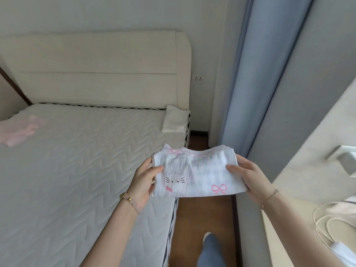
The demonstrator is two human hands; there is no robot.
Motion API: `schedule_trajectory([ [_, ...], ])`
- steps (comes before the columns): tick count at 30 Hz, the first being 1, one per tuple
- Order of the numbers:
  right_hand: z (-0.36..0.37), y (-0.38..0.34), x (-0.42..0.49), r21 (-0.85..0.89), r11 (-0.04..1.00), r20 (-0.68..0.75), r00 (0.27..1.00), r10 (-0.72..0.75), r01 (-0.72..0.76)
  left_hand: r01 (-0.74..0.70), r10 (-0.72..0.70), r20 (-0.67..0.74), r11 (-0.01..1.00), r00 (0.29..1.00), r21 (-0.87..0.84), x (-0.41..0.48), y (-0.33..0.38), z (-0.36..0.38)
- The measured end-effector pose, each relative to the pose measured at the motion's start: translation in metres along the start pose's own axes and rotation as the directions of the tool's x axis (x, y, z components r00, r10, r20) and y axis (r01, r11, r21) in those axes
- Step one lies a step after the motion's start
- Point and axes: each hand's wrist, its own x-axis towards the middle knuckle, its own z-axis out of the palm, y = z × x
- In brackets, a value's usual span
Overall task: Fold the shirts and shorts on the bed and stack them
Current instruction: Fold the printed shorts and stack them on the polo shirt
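A folded white garment (198, 174) with pink bows and a cat face print is held in the air past the bed's right edge, above the wooden floor. My left hand (144, 178) grips its left end, thumb on top. My right hand (248, 176) grips its right end. A pink garment (18, 132) lies spread and blurred on the mattress at the far left. A small folded white cloth (176, 121) rests at the bed's far right corner by the headboard.
The quilted white mattress (86, 160) fills the left. A cream headboard (96, 70) stands behind it. A blue curtain (248, 74) hangs to the right. A ledge (308, 151) with white cords runs along the right. My leg (210, 249) stands on the brown floor.
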Motion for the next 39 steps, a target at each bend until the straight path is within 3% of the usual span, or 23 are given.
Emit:
schedule_trajectory([
  [12, -0.038, -0.055, 0.26, -0.014, 0.992, 0.121, 0.985, 0.124, -0.123, 0.042, -0.05, -0.122, 0.997, 0.991, -0.071, 0.22, 0.045, 0.045],
  [28, -0.007, -0.072, 0.58, -0.146, 0.944, 0.099, 0.945, 0.312, -0.297, 0.133, -0.171, -0.247, 0.978, 0.954, -0.161, 0.515, 0.062, 0.023],
  [34, 0.009, -0.067, 0.683, -0.223, 0.9, 0.174, 0.894, 0.414, -0.374, 0.136, -0.226, -0.355, 0.956, 0.907, -0.259, 0.573, 0.061, 0.015],
  [39, 0.025, -0.045, 0.768, -0.34, 0.854, 0.246, 0.839, 0.486, -0.395, 0.14, -0.309, -0.496, 0.927, 0.811, -0.349, 0.612, 0.043, 0.017],
])
